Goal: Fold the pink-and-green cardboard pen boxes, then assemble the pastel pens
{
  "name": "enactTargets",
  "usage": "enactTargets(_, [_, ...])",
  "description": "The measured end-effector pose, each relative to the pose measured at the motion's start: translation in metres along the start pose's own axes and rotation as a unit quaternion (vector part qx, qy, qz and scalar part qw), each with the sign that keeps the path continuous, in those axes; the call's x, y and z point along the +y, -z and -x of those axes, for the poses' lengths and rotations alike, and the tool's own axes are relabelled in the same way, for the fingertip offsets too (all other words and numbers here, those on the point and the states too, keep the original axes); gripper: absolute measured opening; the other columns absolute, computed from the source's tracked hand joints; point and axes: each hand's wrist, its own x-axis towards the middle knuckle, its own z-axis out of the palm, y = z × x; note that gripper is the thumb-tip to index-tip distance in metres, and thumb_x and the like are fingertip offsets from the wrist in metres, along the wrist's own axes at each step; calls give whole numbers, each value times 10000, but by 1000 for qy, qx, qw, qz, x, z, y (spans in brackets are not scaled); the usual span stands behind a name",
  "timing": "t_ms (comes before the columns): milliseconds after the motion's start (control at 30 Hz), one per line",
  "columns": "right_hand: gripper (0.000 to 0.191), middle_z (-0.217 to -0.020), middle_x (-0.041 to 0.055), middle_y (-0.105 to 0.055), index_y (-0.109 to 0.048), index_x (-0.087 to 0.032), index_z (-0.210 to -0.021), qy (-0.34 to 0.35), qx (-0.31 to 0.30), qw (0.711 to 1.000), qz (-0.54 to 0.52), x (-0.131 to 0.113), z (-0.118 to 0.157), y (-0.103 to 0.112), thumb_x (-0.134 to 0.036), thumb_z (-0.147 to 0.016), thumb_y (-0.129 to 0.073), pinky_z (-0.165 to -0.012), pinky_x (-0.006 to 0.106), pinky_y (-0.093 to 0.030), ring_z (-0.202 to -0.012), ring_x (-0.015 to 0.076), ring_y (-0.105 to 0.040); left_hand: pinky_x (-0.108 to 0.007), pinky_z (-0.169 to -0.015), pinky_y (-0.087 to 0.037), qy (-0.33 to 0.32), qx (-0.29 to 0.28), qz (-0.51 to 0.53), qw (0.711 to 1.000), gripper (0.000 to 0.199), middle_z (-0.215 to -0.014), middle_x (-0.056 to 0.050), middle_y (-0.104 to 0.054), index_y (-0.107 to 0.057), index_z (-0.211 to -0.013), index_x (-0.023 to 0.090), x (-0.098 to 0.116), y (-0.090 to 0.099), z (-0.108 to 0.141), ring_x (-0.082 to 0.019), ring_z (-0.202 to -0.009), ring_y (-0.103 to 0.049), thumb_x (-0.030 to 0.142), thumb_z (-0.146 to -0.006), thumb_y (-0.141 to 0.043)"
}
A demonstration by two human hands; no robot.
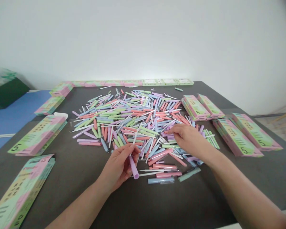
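My left hand [122, 163] is closed around a purple pen barrel [133, 168], its open end pointing down toward me. A thin white pen refill [135, 136] stands up from the same fingers. My right hand [183, 135] reaches into the right side of a heap of pen parts [124, 119], its fingers bent together and pointing left. A red pen piece [166, 131] lies right at those fingertips; what they grip is hidden. Barrels, caps and white refills in red, purple, blue and green make up the heap. Closest to me lie a blue capped pen [160, 180] and a green one [189, 174].
Printed pen boxes stand along the left, including an open-flapped box [38, 135] and a nearer box [21, 190]. More boxes [238, 136] lie at right, and a row of boxes [133, 83] lines the back by the wall. A dark green bin [8, 92] sits beyond the table's left edge.
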Motion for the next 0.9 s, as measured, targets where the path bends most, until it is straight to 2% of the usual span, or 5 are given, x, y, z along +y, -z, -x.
enactTargets(267, [366, -994, 91, -747, -759, -156, -958, 47, -91, 994, 41, -1, -6, -27, -37, -831, -437, -920, 352, -473, -973, 241, -666, -145, -332, -241, 18, 0, 1, 1000, 292, -590, 23, -537, -637, -779, 139, 0, 0, 0, -28, -379, -386, 425, -834, -625])
enactTargets(433, [364, -989, 80, -739, -752, -153, -955, 89, -81, 993, -21, -6, -1, -31, -8, -813, -449, -898, 331, -480, -957, 217, -660, -134, -319, -243, 25, -5, 12, 1000, 277, -609, 21, -544, -635, -794, 131, -2, 1, 0, -23, -363, -387, 404, -840, -618])
enactTargets(633, [358, -968, 88, -755, -768, -146, -923, 26, 12, 1000, -4, 10, -2, -27, -24, -799, -455, -907, 358, -498, -950, 232, -668, -128, -311, -279, 31, 5, 17, 999, 273, -621, 21, -551, -643, -810, 129, -2, 0, -1, -24, -366, -414, 401, -825, -637])
enactTargets(767, [362, -961, 71, -763, -778, -160, -875, 40, -13, 999, 30, 16, -2, -28, -24, -795, -452, -931, 367, -494, -966, 234, -664, -136, -297, -330, 24, 3, 21, 999, 274, -651, 14, -571, -644, -820, 131, -4, 1, -2, -35, -372, -443, 406, -822, -645])
enactTargets(900, [386, -1066, 93, -743, -758, -137, -1007, 46, -3, 997, 59, 20, -2, -30, -28, -813, -442, -971, 373, -475, -1036, 239, -646, -149, -281, -369, 11, -4, 16, 1000, 281, -659, 10, -578, -642, -822, 132, -4, 1, -2, -47, -374, -457, 412, -819, -651])
